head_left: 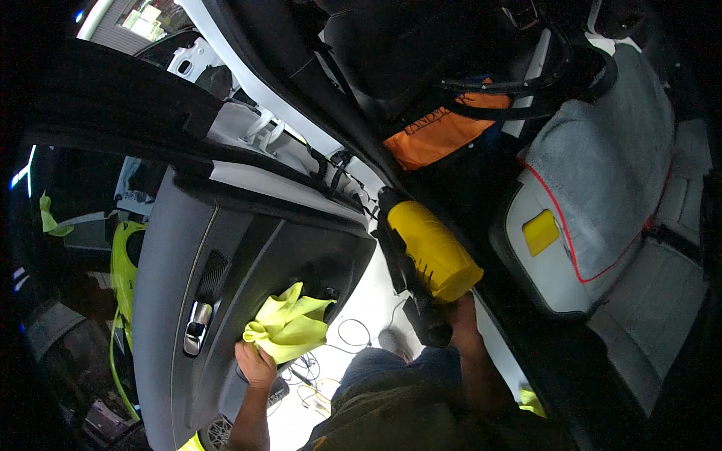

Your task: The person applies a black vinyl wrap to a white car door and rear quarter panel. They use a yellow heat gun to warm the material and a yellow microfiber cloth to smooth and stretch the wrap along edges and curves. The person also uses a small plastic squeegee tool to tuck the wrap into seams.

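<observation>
My left hand (257,366) is closed on a crumpled yellow-green cloth (289,325), which lies against the dark inner panel of an open car door (256,252). A silver door handle (197,328) sits on that panel, left of the cloth. At the doorway, my right hand (460,310) grips the near end of a tool with a yellow cylindrical body (436,252) and black parts along its side. The tool points up toward the door's hinge side. Most of the right fingers are hidden behind it, and its exact kind cannot be made out.
A grey towel with red edging (609,158) drapes over the pale car seat (639,319) at right. An orange printed cloth or bag (451,134) lies in the dark footwell. Thin cables (353,331) trail on the bright floor by my feet. The door sill (500,353) runs along my right.
</observation>
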`<action>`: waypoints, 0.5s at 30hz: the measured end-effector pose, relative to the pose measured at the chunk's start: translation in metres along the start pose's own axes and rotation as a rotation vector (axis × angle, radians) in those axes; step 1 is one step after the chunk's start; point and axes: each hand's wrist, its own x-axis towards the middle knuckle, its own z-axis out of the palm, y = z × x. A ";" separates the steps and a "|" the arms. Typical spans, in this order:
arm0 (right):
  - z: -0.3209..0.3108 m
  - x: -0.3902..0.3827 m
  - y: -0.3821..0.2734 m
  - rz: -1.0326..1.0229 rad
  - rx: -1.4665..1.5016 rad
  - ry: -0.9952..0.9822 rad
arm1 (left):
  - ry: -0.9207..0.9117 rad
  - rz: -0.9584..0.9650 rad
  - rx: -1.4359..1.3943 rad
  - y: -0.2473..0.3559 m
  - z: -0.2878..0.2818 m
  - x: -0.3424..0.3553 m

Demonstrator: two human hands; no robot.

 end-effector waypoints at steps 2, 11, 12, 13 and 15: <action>0.001 0.001 -0.010 0.022 -0.002 0.017 | -0.121 -0.090 -0.029 0.005 -0.010 0.006; 0.009 -0.008 -0.046 -0.232 -0.405 -0.005 | -0.489 0.037 -1.013 0.220 -0.106 0.087; 0.008 -0.011 -0.050 -0.239 -0.424 0.004 | -0.461 0.135 -1.004 0.248 -0.097 0.102; 0.013 -0.012 -0.060 -0.242 -0.432 -0.024 | -0.423 0.197 -0.976 0.263 -0.092 0.109; 0.013 -0.016 -0.065 -0.244 -0.568 -0.121 | -0.410 0.083 -1.062 0.261 -0.076 0.098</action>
